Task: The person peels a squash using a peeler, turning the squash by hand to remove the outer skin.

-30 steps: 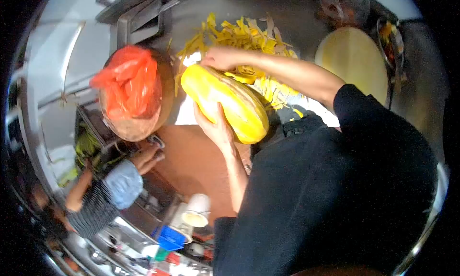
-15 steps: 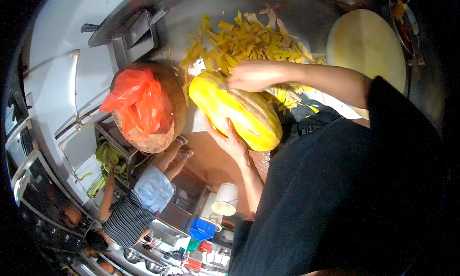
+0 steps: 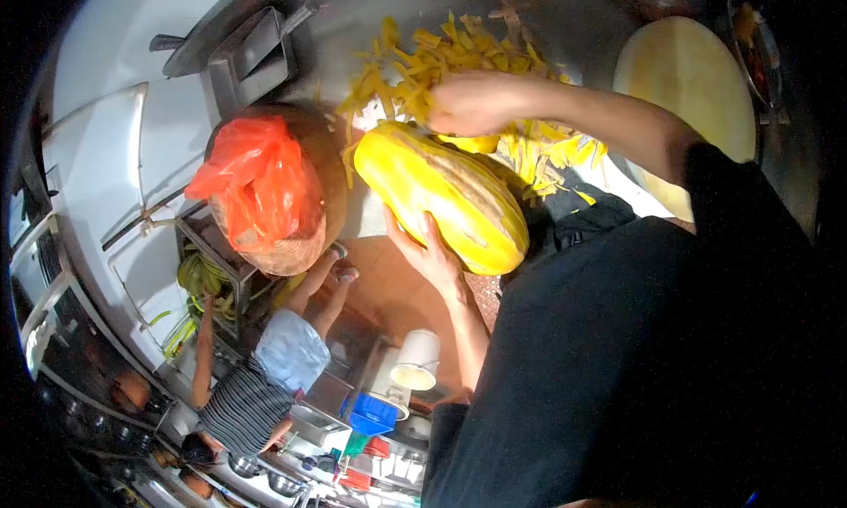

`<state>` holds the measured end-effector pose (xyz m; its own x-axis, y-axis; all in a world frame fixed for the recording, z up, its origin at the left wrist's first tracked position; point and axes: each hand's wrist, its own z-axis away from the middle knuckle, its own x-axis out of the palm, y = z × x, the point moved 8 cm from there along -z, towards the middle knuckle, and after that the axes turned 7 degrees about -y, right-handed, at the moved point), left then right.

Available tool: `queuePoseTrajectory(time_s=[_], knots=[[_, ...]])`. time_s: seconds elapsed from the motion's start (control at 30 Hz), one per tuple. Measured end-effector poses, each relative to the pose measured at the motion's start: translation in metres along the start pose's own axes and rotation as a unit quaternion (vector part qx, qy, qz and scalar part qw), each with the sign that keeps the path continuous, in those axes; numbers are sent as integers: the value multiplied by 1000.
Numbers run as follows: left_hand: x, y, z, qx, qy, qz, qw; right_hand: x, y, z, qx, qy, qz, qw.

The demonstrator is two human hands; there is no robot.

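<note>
A large oblong yellow squash-like fruit point(image 3: 432, 190) lies at an angle, with brownish strips of skin along its upper side. My left hand point(image 3: 432, 254) holds it from the lower side, thumb and fingers spread against the surface. My right hand point(image 3: 476, 104) is closed just above the far side of the fruit, over the peelings. Whatever its fingers hold is hidden. A heap of yellow peel strips point(image 3: 423, 62) spreads around and beyond this hand. Another yellow piece point(image 3: 472, 143) shows partly between my right wrist and the fruit.
A red plastic bag point(image 3: 256, 173) sits on a round brown container at the left. Metal trays point(image 3: 251, 62) stand behind it. A large pale oval piece point(image 3: 688, 93) is at the right. Below, another person point(image 3: 243, 402) in a striped shirt reaches toward green bananas point(image 3: 201, 274).
My right hand has lifted off the fruit's surface and moved slightly up and right. My left hand stays on the fruit. The whole view has shifted a little.
</note>
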<state>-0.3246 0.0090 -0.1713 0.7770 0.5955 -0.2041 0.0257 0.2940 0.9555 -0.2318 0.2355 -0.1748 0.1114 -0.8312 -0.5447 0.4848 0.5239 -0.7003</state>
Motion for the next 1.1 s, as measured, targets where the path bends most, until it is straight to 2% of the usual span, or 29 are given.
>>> queuePoseTrajectory(time_s=[0.07, 0.17, 0.2, 0.27, 0.3, 0.37, 0.47, 0.53, 0.57, 0.63, 0.7, 0.73, 0.77, 0.83, 0.93, 0.97, 1.0, 1.03, 1.07, 1.1], knots=[[1, 0, -4, -3, -1, -7, 1000, 2, 2, -67, -35, 38, -45, 998], [-2, 1, -6, 0, -2, -18, 1000, -2, -6, -85, -83, 102, -130, 983], [-2, 1, -5, 2, 2, -23, 1000, 6, -1, -73, -65, 58, -124, 989], [-2, -1, -6, 7, 4, -34, 999, 15, 0, -26, -85, 37, -60, 994], [-3, -3, -6, 2, 3, -34, 999, 17, -4, 6, 6, -121, -36, 992], [-3, -4, -8, -7, -1, -35, 999, 3, 1, 23, 16, -110, 4, 994], [0, 2, -8, 1, -2, -24, 1000, 0, 12, -23, -37, 151, -157, 975], [1, 3, -7, 4, 5, -39, 999, 33, 2, -34, -42, 194, -143, 970], [-2, 3, -7, 4, 6, -50, 999, 57, 0, -24, -7, 219, -165, 962], [-3, 0, -3, 5, 26, -31, 999, 49, -28, 43, -44, 110, -137, 984], [-3, -3, -2, 6, 27, -29, 999, 41, -21, 78, 26, -91, -119, 988], [-2, -4, -3, 8, 28, -34, 999, 37, -18, 81, 64, -126, -86, 986], [-1, -4, -3, 9, 26, -40, 999, 21, -19, 74, 104, -84, -80, 988], [-1, -3, -4, 7, 21, -26, 999, 21, -8, 11, 14, 122, -113, 986], [1, 0, -1, 15, 11, -17, 1000, 56, -14, 2, -46, 148, -135, 979], [0, 0, -2, 22, 13, -12, 1000, 58, -25, 36, -43, 85, -122, 988], [0, 0, -2, 48, 6, -10, 999, 56, -25, 68, -25, 70, -109, 991], [-4, -4, 1, 71, -7, -9, 997, 61, -18, 94, 8, -17, -113, 993], [-8, -6, 6, 91, -21, -10, 996, 65, -8, 116, 42, -20, -106, 993], [-13, -13, 8, 69, -23, 48, 996, 71, 11, 130, 117, -34, -140, 983]])
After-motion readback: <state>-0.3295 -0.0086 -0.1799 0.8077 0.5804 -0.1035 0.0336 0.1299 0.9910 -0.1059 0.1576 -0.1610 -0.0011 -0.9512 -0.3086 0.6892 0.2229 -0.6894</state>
